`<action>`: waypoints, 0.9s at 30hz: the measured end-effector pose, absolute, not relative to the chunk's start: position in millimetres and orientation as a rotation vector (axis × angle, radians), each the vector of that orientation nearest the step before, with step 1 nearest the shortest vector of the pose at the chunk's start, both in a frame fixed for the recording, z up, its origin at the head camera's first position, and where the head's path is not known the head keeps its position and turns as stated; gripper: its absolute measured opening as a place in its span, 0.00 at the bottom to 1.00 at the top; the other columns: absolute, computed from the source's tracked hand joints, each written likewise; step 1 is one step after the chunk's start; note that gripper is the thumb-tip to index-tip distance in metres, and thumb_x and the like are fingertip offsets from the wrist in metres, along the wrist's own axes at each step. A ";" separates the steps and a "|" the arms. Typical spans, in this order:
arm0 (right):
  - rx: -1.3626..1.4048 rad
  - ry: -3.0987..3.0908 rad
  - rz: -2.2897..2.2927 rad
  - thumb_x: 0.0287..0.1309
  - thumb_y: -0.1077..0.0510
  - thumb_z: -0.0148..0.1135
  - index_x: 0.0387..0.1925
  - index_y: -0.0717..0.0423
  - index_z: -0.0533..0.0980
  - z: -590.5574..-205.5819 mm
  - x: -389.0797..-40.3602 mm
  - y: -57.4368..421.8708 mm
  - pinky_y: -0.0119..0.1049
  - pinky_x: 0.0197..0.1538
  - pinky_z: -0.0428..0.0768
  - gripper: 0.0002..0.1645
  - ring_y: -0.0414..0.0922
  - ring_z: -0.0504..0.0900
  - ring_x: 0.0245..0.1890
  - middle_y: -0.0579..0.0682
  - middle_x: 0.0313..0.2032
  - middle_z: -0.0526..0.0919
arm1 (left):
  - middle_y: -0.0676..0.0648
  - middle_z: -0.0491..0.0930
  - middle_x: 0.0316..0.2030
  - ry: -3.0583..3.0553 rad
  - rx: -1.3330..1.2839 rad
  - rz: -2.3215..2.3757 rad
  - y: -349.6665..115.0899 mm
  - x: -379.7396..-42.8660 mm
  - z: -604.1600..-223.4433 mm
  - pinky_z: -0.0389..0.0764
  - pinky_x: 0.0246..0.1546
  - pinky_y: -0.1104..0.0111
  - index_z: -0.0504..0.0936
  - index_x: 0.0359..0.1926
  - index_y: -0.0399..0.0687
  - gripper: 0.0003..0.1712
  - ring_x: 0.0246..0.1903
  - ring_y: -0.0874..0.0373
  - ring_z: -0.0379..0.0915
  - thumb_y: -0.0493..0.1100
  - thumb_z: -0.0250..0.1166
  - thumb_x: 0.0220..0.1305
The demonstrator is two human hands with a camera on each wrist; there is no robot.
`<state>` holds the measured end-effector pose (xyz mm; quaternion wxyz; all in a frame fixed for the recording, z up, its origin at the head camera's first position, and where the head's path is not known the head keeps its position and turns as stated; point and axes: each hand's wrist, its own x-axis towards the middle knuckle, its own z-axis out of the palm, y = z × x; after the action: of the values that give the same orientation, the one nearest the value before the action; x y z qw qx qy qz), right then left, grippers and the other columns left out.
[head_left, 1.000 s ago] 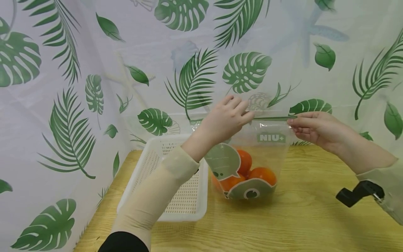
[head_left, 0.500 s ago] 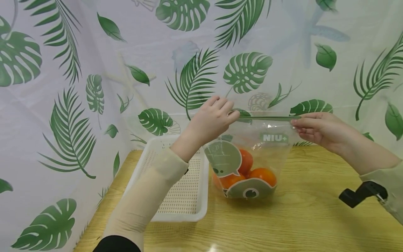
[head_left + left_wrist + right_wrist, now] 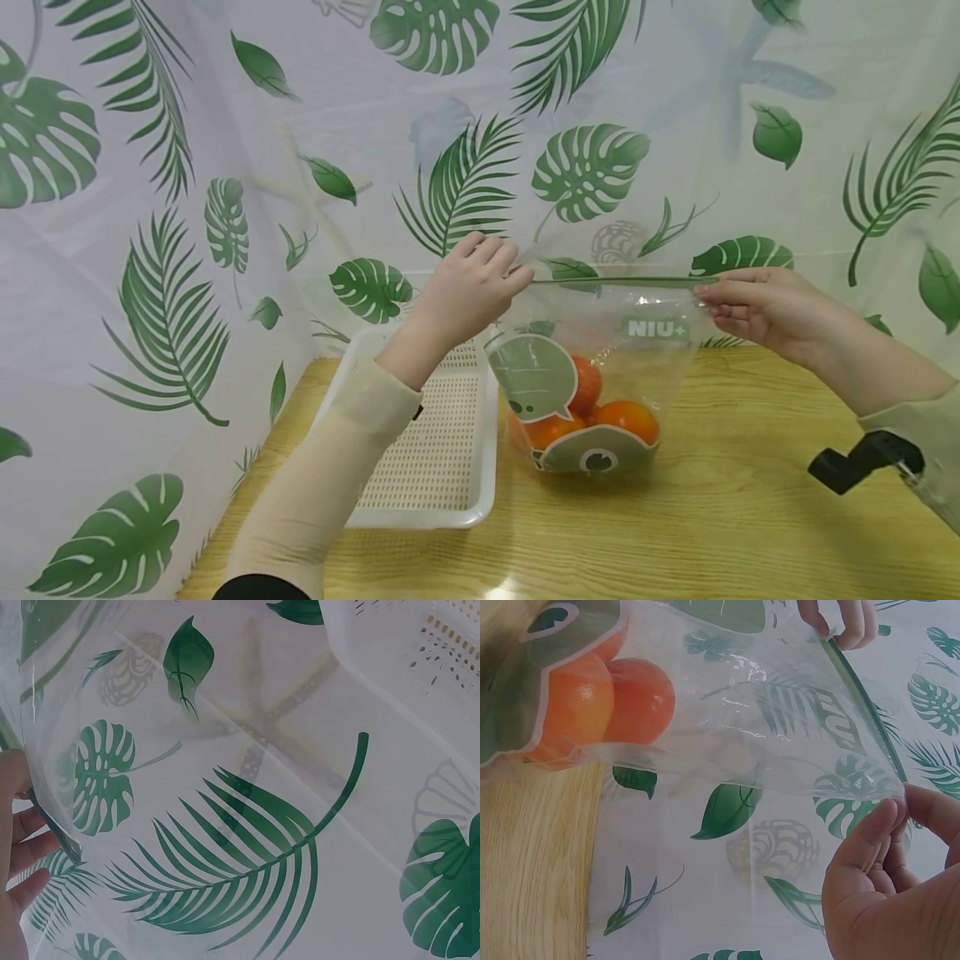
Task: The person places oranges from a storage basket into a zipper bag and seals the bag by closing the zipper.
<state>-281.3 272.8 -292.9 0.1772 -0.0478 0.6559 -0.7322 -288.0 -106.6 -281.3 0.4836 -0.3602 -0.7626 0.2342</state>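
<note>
A clear zip bag (image 3: 592,329) with a green top strip and printed green shapes stands on the table, with several round orange fruits (image 3: 626,419) at its bottom. My left hand (image 3: 472,287) pinches the strip near its left end; in the left wrist view, fingers (image 3: 34,847) hold the bag's edge. At the top right corner my right hand (image 3: 765,312) grips the bag between thumb and forefinger. Between both hands the strip (image 3: 862,701) runs taut in the right wrist view. Printed patches cover part of the fruits.
A white perforated plastic basket (image 3: 480,500) sits left of the bag, partly under my left arm. The wooden table (image 3: 720,517) meets a leaf-printed sheet (image 3: 675,83) behind and on the left. A black strap mount (image 3: 862,462) hangs at my right wrist.
My left hand has slid leftward along the green strip, from near its middle toward the left end, baring more of it. The right hand stays at the right corner, shifting only slightly.
</note>
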 end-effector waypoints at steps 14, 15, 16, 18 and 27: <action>-0.134 1.867 -2.063 0.77 0.63 0.58 0.33 0.51 0.89 -292.7 -280.0 273.4 0.28 0.38 0.88 0.18 0.38 0.86 0.29 0.45 0.31 0.89 | 0.48 0.83 0.41 -1.937 -0.827 0.533 -136.9 -286.5 -283.4 0.80 0.58 0.60 0.82 0.42 0.53 0.03 0.47 0.50 0.82 0.39 0.66 0.70; -0.137 1.867 -2.064 0.78 0.64 0.57 0.33 0.51 0.89 -292.9 -279.9 273.4 0.28 0.38 0.88 0.18 0.38 0.86 0.29 0.45 0.31 0.89 | 0.48 0.83 0.41 -1.944 -0.825 0.529 -138.8 -286.5 -283.4 0.81 0.58 0.60 0.82 0.42 0.52 0.04 0.47 0.50 0.83 0.39 0.66 0.69; -0.141 1.868 -2.064 0.78 0.64 0.57 0.34 0.51 0.89 -293.0 -279.8 273.4 0.28 0.38 0.88 0.18 0.38 0.86 0.29 0.45 0.31 0.89 | 0.48 0.83 0.41 -1.949 -0.824 0.527 -140.6 -286.0 -283.3 0.81 0.58 0.59 0.82 0.42 0.52 0.04 0.47 0.50 0.83 0.39 0.66 0.69; -0.145 1.866 -2.069 0.77 0.64 0.58 0.34 0.51 0.89 -293.1 -279.7 273.3 0.28 0.38 0.88 0.18 0.38 0.86 0.29 0.45 0.31 0.89 | 0.47 0.83 0.40 -1.949 -0.820 0.520 -143.8 -285.8 -283.5 0.81 0.57 0.59 0.81 0.41 0.51 0.04 0.46 0.49 0.82 0.37 0.67 0.68; -0.160 1.844 -2.073 0.78 0.64 0.57 0.34 0.51 0.89 -292.7 -278.9 271.1 0.28 0.38 0.88 0.18 0.38 0.87 0.30 0.45 0.32 0.90 | 0.47 0.81 0.36 -1.902 -0.826 0.552 -152.9 -284.2 -287.5 0.80 0.53 0.61 0.79 0.37 0.49 0.04 0.43 0.50 0.82 0.36 0.64 0.67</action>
<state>-278.9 271.1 -292.7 0.1804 -0.0566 0.6526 -0.7337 -284.2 -152.9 -287.5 0.4774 -0.3384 -0.7788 0.2259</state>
